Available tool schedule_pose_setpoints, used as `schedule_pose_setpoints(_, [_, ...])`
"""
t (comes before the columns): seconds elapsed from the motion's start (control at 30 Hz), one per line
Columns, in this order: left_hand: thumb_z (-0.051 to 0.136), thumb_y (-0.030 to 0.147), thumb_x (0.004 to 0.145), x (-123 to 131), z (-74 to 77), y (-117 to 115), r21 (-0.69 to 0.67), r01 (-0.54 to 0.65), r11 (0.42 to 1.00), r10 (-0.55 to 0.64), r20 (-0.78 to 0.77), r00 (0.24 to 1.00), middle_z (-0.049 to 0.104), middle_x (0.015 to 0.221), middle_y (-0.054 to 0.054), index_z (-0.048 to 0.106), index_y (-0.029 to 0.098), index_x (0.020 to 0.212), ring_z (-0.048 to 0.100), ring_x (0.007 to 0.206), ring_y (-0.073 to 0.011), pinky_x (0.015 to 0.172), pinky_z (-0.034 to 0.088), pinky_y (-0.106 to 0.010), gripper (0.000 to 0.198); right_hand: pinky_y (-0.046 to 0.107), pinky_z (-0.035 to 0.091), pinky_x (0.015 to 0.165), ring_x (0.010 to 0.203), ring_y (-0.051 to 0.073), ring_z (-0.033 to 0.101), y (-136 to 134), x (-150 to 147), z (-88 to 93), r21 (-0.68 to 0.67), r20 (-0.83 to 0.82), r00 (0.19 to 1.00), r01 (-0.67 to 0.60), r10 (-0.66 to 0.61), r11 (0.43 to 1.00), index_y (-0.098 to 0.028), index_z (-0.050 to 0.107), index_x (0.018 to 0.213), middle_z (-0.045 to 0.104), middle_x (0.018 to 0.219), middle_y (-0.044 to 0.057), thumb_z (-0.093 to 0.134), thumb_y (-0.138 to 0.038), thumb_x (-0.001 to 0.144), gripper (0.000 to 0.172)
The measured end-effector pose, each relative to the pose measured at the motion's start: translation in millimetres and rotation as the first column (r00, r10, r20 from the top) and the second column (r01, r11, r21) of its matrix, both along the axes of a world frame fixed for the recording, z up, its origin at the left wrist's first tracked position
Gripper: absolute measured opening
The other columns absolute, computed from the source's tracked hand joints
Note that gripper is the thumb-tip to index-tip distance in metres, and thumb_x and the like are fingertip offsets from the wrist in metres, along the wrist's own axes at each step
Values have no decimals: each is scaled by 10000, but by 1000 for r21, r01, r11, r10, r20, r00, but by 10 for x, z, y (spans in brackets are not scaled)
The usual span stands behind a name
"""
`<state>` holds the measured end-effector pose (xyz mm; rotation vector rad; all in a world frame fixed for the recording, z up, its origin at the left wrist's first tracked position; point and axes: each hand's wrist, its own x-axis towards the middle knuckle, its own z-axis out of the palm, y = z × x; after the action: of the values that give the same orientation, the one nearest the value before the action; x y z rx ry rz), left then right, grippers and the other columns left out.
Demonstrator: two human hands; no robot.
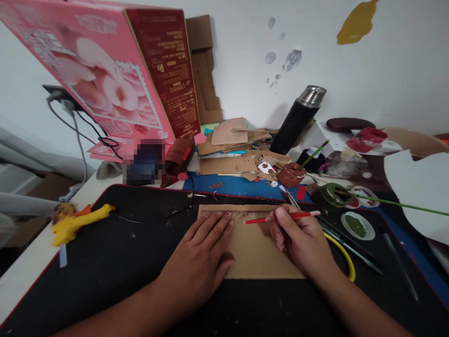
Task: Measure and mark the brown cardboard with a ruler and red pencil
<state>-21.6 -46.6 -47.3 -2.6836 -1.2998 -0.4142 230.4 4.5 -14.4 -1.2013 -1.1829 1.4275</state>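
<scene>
A rectangular piece of brown cardboard [259, 257] lies flat on the black mat [140, 271] in front of me. Along its far edge rests a clear ruler [245, 215], partly covered by my fingers. My left hand [206, 243] is spread flat over the ruler and the cardboard's left side, pressing on both. Between the fingers of my right hand [298, 234] is a red pencil [257, 220]. Its tip points left, close to the ruler, though I cannot tell whether it touches the cardboard.
A yellow glue gun [79, 223] lies at the left. Cardboard scraps [228, 164] are piled at the back, beside a black thermos [296, 124]. On the right are a green paint jar [331, 196], a lid with green paint [358, 225] and brushes. A pink box [105, 79] stands back left.
</scene>
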Motion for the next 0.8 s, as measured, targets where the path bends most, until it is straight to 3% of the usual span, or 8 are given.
schedule_pose_setpoints(0.37, [520,458,1066,12,74,10,25,-52,998,52,4,999,451,1711,-147,452,78,1615,372,1601,-298,1319,260,-457,671,255,360,508,466,110,491,16,34,-34,-61,-49,999,-7,4,998,-190,763,851,593,523,-26,728,-567,1021,414])
schedule_pose_setpoints(0.6, [526,502,1059,11,78,-23,12,-97,995,97,-10,995,551,1635,-152,557,95,1533,508,1496,-318,1283,297,-474,625,287,383,533,478,133,506,16,43,-20,-53,-14,1000,-5,4,999,-195,758,805,597,518,-12,711,-566,1030,436])
schedule_pose_setpoints(0.8, [538,545,1048,8,75,-10,46,-92,995,93,-25,995,551,1638,-140,544,95,1542,500,1503,-304,1280,289,-457,669,305,427,589,506,145,523,15,44,-43,-41,24,1000,-7,8,999,-209,753,737,601,526,-4,704,-560,1034,463])
